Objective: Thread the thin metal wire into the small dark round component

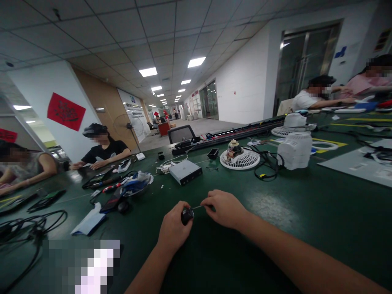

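Just above the dark green table (220, 253), my left hand (174, 226) is closed around a small rounded black part (187, 215) with a shiny rim; its exact kind I cannot make out. My right hand (225, 207) pinches a thin metal rod (198, 207) that reaches left to the black part's rim. Whether the rod is fixed in the part or only touches it, I cannot tell. The rod's other end is hidden by my right fingers.
Beyond my hands lie a white drive-like box (185, 171), a round white fan grille (240, 159) and a white housing (295, 151). Cloth (88, 220), cables (36, 232) and tools (113, 188) lie left. A person in black (105, 149) sits across; others work at the sides.
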A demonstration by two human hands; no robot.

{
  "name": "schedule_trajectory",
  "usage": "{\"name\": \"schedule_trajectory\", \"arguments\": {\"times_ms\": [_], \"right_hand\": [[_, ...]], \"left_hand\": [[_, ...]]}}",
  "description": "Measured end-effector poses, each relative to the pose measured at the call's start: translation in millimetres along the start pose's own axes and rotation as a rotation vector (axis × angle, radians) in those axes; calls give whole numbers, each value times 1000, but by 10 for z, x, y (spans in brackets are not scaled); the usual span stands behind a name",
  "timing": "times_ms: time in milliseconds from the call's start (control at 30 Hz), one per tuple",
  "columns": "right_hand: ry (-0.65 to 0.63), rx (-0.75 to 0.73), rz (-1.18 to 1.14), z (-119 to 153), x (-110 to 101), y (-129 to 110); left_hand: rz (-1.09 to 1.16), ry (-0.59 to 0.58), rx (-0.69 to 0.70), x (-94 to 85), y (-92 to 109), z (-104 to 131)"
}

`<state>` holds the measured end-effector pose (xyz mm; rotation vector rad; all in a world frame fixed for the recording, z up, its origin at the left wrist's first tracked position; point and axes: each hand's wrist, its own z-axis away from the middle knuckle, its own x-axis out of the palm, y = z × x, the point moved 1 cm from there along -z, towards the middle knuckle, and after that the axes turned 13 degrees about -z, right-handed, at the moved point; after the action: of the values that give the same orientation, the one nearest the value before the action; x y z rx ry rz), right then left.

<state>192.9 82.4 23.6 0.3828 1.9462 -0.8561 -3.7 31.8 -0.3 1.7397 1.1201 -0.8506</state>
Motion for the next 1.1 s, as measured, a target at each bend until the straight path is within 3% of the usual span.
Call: {"name": "schedule_trajectory", "arguments": {"times_ms": [400, 567, 833, 1100], "right_hand": [[-8, 25, 25, 14, -5, -66], [-42, -52, -10, 21, -12, -80], [-43, 18, -5, 17, 19, -84], [21, 351, -63, -19, 128, 35]], "left_hand": [[7, 3, 3, 0, -37, -11], [25, 2, 33, -11, -26, -8], [5, 15, 47, -9, 3, 3], [-4, -1, 14, -1, -23, -5]]}}
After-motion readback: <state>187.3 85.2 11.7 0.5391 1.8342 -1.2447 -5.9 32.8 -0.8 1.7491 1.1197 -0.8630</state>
